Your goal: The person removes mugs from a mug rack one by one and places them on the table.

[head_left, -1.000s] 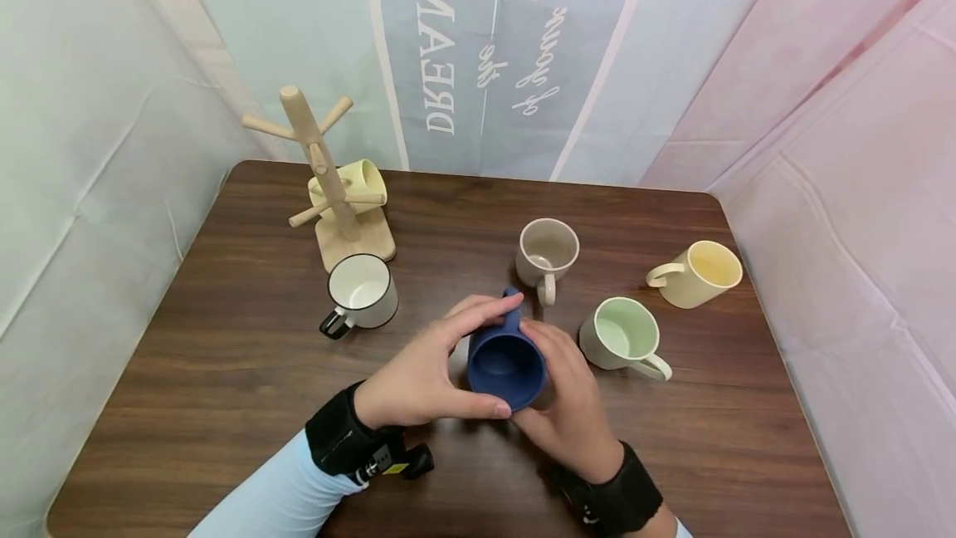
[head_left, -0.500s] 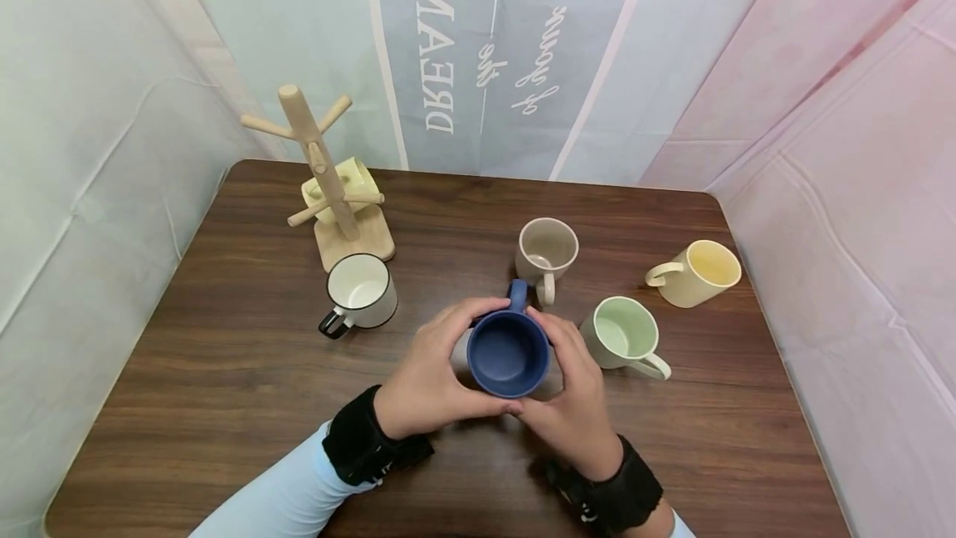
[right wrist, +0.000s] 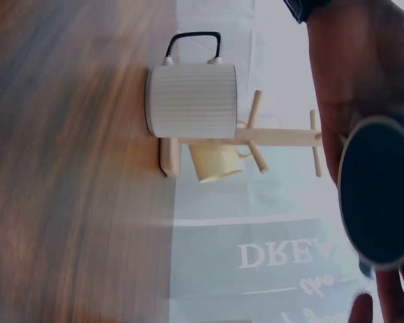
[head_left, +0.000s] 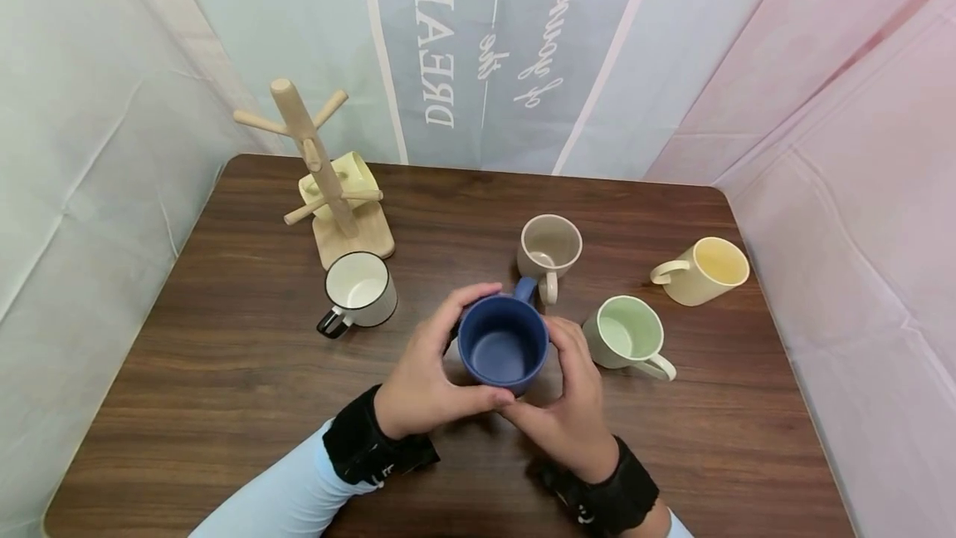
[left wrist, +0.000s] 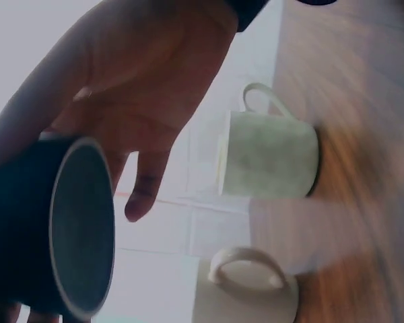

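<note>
A blue mug [head_left: 504, 343] is held between my two hands above the table, mouth facing up toward the head camera and handle pointing away to the upper right. My left hand [head_left: 427, 376] grips its left side, thumb at the near rim and fingers around the far side. On the opposite side, my right hand [head_left: 569, 401] holds it with thumb and fingers. Both wrist views show the mug's underside [left wrist: 84, 225] off the tabletop. Close beyond the handle stands a taupe mug [head_left: 548, 246]; a light green mug [head_left: 627, 330] stands beside my right hand.
A wooden mug rack [head_left: 329, 160] stands at the back left, with a pale yellow mug [head_left: 357, 174] hanging on it. In front is a white mug [head_left: 360, 287] with black rim and handle. A cream-yellow mug [head_left: 705, 271] sits far right. Fabric walls surround the table.
The blue mug has turned so its handle swings to the right, and it has shifted slightly left. Both hands have kept hold of it. The hanging mug has tilted slightly on the rack.
</note>
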`<state>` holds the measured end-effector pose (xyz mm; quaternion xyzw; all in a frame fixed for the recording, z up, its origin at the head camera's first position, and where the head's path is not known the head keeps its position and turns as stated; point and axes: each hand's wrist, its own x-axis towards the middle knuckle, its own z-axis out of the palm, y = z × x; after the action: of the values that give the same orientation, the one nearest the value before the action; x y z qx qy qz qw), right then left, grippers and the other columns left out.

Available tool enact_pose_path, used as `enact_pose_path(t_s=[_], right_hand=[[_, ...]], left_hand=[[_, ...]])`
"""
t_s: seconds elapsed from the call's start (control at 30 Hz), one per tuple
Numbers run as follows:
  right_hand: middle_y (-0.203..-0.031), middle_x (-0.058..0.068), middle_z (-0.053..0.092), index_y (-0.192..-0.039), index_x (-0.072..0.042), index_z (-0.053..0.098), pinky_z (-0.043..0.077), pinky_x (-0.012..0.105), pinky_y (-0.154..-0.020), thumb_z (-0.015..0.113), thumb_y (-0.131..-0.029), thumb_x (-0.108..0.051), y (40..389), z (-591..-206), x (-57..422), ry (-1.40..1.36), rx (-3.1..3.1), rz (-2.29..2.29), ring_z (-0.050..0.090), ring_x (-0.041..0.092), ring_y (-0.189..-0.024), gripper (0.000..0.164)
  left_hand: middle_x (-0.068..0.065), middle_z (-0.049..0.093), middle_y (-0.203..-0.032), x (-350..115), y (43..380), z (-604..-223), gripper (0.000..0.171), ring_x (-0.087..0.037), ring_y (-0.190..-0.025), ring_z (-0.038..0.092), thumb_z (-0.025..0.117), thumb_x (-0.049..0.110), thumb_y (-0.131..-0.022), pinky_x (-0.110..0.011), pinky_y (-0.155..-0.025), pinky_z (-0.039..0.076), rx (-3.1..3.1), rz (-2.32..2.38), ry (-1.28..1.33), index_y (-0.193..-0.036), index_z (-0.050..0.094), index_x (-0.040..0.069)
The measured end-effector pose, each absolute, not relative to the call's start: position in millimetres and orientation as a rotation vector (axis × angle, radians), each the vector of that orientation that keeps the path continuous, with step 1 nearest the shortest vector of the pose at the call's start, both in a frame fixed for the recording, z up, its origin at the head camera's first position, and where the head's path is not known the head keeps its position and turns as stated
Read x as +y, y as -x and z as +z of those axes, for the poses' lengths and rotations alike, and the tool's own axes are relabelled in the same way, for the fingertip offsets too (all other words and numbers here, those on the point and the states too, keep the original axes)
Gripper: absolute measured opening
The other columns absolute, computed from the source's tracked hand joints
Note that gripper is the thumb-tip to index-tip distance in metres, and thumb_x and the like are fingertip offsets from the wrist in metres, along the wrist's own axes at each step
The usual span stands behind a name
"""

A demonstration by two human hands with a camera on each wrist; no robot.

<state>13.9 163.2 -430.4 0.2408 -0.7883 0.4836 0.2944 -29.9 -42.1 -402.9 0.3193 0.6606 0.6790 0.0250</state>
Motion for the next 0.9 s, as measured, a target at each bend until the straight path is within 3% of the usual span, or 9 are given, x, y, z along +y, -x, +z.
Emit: enact_pose_path(t_s=[0.13,0.27,0.37,0.5,0.63,0.73,0.9], right_hand=[[-0.121,0.025,0.067,-0.137,0.015,0.062,0.044,0.031,-0.107,0.082,-0.099,-0.046,-12,-433,156,-0.574,-2.055,1.150,0.059,0.037,-0.111,0.074],[-0.118,0.027,0.068,-0.130,0.015,0.065,0.045,0.030,-0.104,0.081,-0.100,-0.046,-9,-431,156,-0.592,-2.026,1.084,0.061,0.040,-0.106,0.070],[-0.111,0.028,0.067,-0.124,0.016,0.067,0.051,0.028,-0.092,0.084,-0.098,-0.049,-6,-429,163,-0.596,-1.970,1.159,0.066,0.033,-0.096,0.072],[-0.111,0.028,0.059,-0.127,0.021,0.062,0.052,0.021,-0.072,0.084,-0.098,-0.045,-8,-429,175,-0.535,-1.874,1.381,0.064,0.020,-0.084,0.076],[-0.109,0.021,0.063,-0.121,0.021,0.065,0.053,0.018,-0.061,0.073,-0.108,-0.028,-13,-429,184,-0.519,-1.874,1.612,0.062,0.013,-0.074,0.051],[-0.096,0.016,0.066,-0.107,0.014,0.070,0.053,0.020,-0.053,0.068,-0.111,-0.018,-17,-428,187,-0.511,-1.923,1.676,0.061,0.011,-0.062,0.032],[-0.083,0.013,0.061,-0.101,0.009,0.068,0.049,0.020,-0.047,0.065,-0.111,-0.012,-21,-425,188,-0.428,-1.980,1.663,0.057,0.009,-0.054,0.023]], left_hand=[[-0.001,0.064,-0.150,-32,24,-408,0.104,-0.027,-0.137,0.061,0.104,0.005,-0.069,-0.040,-0.116,0.047,2.054,2.145,-0.806,-0.153,0.043,0.012],[0.000,0.066,-0.140,-32,27,-410,0.096,-0.027,-0.129,0.064,0.106,0.008,-0.066,-0.040,-0.112,0.050,2.105,2.162,-0.743,-0.144,0.051,0.011],[-0.003,0.067,-0.137,-41,35,-409,0.093,-0.029,-0.126,0.065,0.106,0.008,-0.064,-0.041,-0.111,0.051,2.103,2.145,-0.825,-0.143,0.058,0.012],[-0.007,0.070,-0.137,-53,43,-407,0.096,-0.031,-0.126,0.066,0.105,0.007,-0.065,-0.043,-0.112,0.051,1.977,2.094,-1.007,-0.149,0.060,0.009],[-0.009,0.071,-0.137,-57,46,-407,0.101,-0.031,-0.126,0.067,0.102,0.005,-0.067,-0.043,-0.112,0.052,1.839,2.043,-1.089,-0.154,0.053,0.008],[-0.011,0.072,-0.135,-56,45,-411,0.097,-0.032,-0.124,0.069,0.100,0.005,-0.069,-0.042,-0.110,0.053,1.797,2.054,-1.051,-0.151,0.048,0.007],[-0.011,0.073,-0.135,-52,46,-418,0.084,-0.031,-0.122,0.069,0.096,0.035,-0.085,-0.042,-0.105,0.056,1.849,2.077,-0.922,-0.148,0.047,0.006]])
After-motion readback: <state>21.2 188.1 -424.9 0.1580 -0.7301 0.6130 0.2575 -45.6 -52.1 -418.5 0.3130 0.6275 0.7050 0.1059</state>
